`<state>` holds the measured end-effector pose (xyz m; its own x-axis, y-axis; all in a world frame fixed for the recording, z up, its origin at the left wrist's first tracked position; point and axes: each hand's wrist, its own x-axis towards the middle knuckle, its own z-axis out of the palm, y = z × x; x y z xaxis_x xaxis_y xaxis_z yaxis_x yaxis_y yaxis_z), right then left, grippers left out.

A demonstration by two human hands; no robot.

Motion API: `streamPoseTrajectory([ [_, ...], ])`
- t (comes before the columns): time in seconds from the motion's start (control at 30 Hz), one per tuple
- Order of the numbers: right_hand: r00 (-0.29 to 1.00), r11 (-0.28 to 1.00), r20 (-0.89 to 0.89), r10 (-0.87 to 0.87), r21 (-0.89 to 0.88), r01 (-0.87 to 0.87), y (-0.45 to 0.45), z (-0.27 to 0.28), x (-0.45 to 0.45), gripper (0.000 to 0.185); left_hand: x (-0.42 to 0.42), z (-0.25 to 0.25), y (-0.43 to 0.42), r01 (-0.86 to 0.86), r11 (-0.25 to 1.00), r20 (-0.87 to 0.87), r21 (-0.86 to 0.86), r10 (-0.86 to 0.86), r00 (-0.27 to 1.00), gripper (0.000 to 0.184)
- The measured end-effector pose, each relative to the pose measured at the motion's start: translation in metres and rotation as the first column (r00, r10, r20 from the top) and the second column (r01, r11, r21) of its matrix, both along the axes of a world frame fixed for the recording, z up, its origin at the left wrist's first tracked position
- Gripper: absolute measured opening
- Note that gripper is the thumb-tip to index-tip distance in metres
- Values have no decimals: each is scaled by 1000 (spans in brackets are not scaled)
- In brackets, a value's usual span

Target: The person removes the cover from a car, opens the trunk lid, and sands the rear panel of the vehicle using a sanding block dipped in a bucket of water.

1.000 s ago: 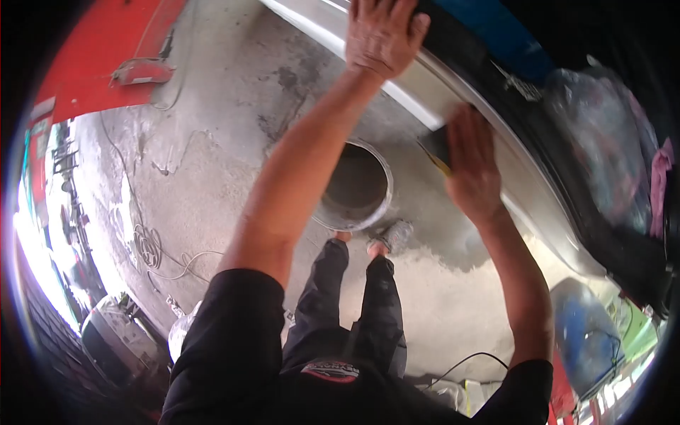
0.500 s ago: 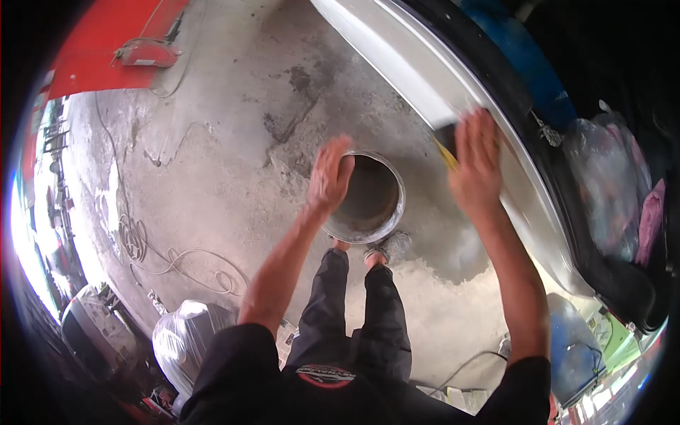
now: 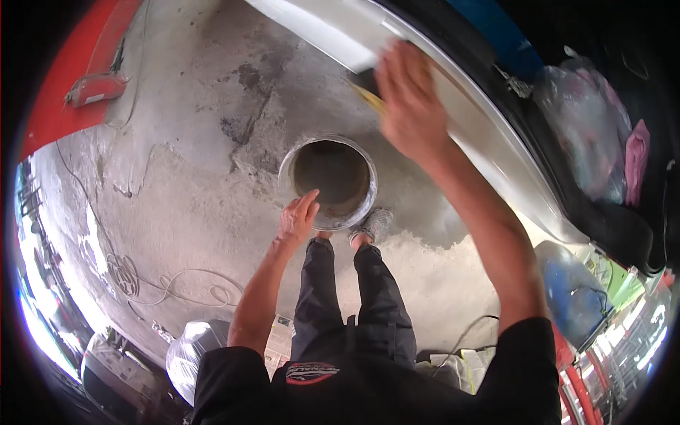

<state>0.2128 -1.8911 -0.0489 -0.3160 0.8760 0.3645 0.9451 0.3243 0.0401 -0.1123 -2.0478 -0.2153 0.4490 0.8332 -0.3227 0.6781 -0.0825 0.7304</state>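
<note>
My right hand (image 3: pixel 414 106) presses a dark piece of sandpaper (image 3: pixel 367 81) with a yellow edge against a long silver-white car body panel (image 3: pixel 489 138). The fingers cover most of the sandpaper and are slightly blurred. My left hand (image 3: pixel 296 218) is open over the near left rim of a round bucket (image 3: pixel 372 200), its fingers a little bent and holding nothing. Whether the fingertips touch the rim, I cannot tell. Murky grey liquid appears to be inside the bucket, which stands on the concrete floor just beyond my feet.
A red panel (image 3: pixel 53 88) stands at upper left, with a cable hanging by it. A loosely coiled hose or cord (image 3: pixel 173 287) lies on the floor (image 3: pixel 191 212) at left. Plastic bags (image 3: pixel 584 127) and a pink cloth (image 3: pixel 637 152) rest beyond the panel's dark edge.
My right hand has slid up and left along the panel with the sandpaper. My left hand has drawn back toward me at the bucket's rim. The view has shifted.
</note>
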Motion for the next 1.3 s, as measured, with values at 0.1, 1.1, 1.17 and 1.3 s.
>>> streamPoseTrajectory([
  [0.1, 999, 1000, -41, 15, -18, -16, 11, -2, -7, 50, 28, 26, 26, 23, 998, 38, -64, -21, 999, 37],
  [1.1, 994, 996, -63, -84, 14, 85, -19, -3, 7, 46, -17, 10, 9, 51, 988, -7, -143, -53, 999, 30],
  [1.17, 994, 996, -60, -88, -34, 86, -54, -9, 29, 44, -10, 20, 13, 35, 988, 9, -151, -34, 999, 30],
  [1.3, 989, 990, -53, -141, 6, 142, -102, -7, 62, 46, -25, 20, 12, 7, 986, 5, -167, -6, 1000, 31],
])
